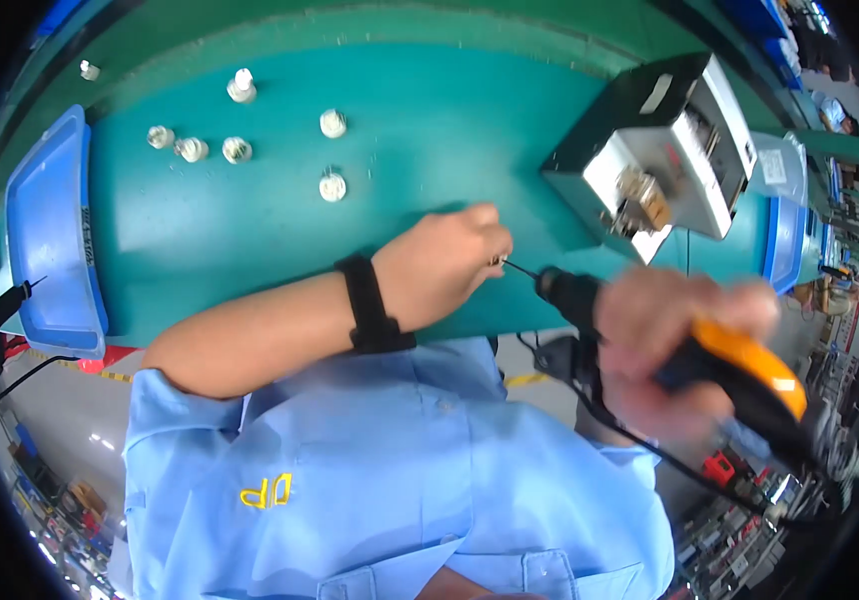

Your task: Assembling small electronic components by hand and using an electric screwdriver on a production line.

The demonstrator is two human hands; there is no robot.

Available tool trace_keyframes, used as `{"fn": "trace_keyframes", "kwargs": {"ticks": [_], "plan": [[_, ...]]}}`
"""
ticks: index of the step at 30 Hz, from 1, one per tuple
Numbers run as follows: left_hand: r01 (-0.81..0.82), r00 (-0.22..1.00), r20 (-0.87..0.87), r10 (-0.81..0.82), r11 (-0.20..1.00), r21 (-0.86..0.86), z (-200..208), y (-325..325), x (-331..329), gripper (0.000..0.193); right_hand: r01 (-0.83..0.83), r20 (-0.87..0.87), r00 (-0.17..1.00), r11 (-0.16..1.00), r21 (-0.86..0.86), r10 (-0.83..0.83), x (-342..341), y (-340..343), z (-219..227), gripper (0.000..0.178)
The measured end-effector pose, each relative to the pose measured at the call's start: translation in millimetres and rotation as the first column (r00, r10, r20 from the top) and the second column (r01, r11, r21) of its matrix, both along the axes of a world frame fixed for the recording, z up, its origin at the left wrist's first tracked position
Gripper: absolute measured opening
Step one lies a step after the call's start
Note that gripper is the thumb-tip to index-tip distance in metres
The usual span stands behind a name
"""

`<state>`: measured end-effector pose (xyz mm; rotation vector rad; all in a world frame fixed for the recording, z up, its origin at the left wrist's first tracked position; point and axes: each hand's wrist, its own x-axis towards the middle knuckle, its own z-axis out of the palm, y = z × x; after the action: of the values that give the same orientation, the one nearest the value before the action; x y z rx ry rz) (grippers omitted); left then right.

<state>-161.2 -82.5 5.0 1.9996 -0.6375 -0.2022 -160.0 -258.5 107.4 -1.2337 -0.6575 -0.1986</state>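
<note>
Head shows seven fittings (333, 186), left hand (440, 255) pinching one piece (499, 260), right hand (665, 335) gripping one driver (572, 297).

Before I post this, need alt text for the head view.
A person's blurred right hand holds an orange-and-black power driver, its bit pointing at a small piece pinched in the left hand. Small white parts stand on the green table, between a blue tray at left and a boxy black-and-white device at right.
</note>
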Motion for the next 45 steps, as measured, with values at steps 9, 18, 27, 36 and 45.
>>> {"fn": "trace_keyframes", "kwargs": {"ticks": [9,18,27,36,45], "plan": [[-0.399,0.874,0.476,0.103,0.71,0.58,55,15,220,0.02,0.242,0.18,0.946,0.957,0.163,-0.27,-15,-60,38,0.043],[-0.102,0.946,0.302,-0.117,0.778,0.62,19,-45,311,0.032,0.379,0.155,0.908,0.921,0.09,-0.389,-23,-85,43,0.044],[0.005,0.944,0.306,-0.123,0.933,0.359,77,-3,119,0.012,0.224,0.126,0.964,0.97,0.09,-0.234,14,-88,52,0.046],[-0.004,0.999,-0.045,0.009,0.993,0.119,17,1,21,0.016,0.187,0.023,0.982,0.982,0.029,-0.188,41,-75,30,0.043],[-0.037,0.959,-0.283,0.022,0.998,-0.046,1,2,19,0.018,0.118,-0.225,0.967,0.993,-0.005,-0.116,77,-85,42,0.038]]}}
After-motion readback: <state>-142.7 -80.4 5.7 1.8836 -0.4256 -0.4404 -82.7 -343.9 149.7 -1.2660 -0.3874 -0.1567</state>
